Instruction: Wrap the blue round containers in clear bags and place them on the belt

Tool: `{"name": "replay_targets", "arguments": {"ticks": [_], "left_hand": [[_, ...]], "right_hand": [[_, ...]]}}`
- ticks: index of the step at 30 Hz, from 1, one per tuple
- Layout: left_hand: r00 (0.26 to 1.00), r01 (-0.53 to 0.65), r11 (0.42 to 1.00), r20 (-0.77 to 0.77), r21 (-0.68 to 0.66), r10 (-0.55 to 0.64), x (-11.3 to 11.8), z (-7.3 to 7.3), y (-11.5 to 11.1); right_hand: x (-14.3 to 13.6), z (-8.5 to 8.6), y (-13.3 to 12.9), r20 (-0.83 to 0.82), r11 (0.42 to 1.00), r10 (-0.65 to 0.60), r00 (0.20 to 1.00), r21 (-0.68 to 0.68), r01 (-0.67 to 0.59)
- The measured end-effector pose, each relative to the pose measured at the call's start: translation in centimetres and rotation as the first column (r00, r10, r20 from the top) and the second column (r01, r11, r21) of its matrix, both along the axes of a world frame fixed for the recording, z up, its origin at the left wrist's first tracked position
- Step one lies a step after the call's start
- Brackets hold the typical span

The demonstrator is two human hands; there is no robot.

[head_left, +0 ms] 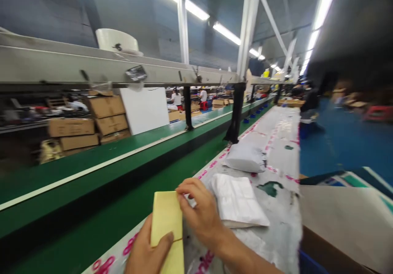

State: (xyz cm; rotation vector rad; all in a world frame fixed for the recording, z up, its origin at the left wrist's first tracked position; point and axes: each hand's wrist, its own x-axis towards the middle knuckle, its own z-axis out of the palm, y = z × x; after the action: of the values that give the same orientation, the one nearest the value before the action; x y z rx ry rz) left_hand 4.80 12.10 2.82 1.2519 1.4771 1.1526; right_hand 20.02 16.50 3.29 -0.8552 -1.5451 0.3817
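Observation:
A stack of yellow paper slips with a thin brown band across it stands tilted in front of me. My left hand is wrapped around its lower part, thumb on the front face near the band. At the upper right corner, my right hand has its fingertips pinched on the edge of the stack. Just right of that hand, a folded white bundle lies on the plastic-covered table. Beyond it rests a white packet.
Along the left runs a green conveyor with a raised metal shelf over it. Dark posts rise beside the table. An open cardboard box stands to the right. Brown cartons and people are farther back.

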Motion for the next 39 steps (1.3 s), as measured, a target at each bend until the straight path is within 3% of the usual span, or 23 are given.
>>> {"name": "replay_targets", "arguments": {"ticks": [5, 10, 16, 21, 27, 34, 39], "left_hand": [[0.993, -0.019, 1.0, 0.12, -0.01, 0.02, 0.0, 0.5, -0.6], [0.984, 0.013, 1.0, 0.175, 0.013, -0.015, -0.1, 0.4, -1.1], [0.976, 0.05, 0.998, 0.208, 0.044, -0.058, -0.4, 0.2, -1.2], [0.967, 0.133, 0.991, 0.216, 0.028, -0.136, -0.8, -0.1, -0.8], [0.972, 0.062, 0.998, 0.225, 0.018, -0.065, -1.0, -0.4, -0.7], [0.91, 0.161, 0.985, 0.396, -0.061, -0.124, -0.9, -0.5, -0.7], [0.893, 0.181, 0.979, 0.434, -0.099, -0.121, -0.7, -0.2, -0.8]], "right_hand": [[-0.1, 0.0, -0.3, -0.024, 0.985, 0.086, 0.996, -0.146, -0.089], [-0.2, -0.6, -0.4, -0.131, 0.923, 0.175, 0.976, -0.322, -0.209], [-0.4, -0.7, 0.1, -0.475, 0.788, 0.228, 0.85, -0.422, -0.447], [-0.4, -0.2, 0.0, -0.579, 0.692, 0.203, 0.79, -0.485, -0.534], [-0.6, -0.4, -0.1, -0.592, 0.665, 0.19, 0.784, -0.509, -0.546], [-0.8, -0.5, -0.3, -0.588, 0.631, 0.195, 0.785, -0.538, -0.559], [-1.1, -0.9, -0.4, -0.542, 0.653, 0.232, 0.808, -0.529, -0.542]]}}
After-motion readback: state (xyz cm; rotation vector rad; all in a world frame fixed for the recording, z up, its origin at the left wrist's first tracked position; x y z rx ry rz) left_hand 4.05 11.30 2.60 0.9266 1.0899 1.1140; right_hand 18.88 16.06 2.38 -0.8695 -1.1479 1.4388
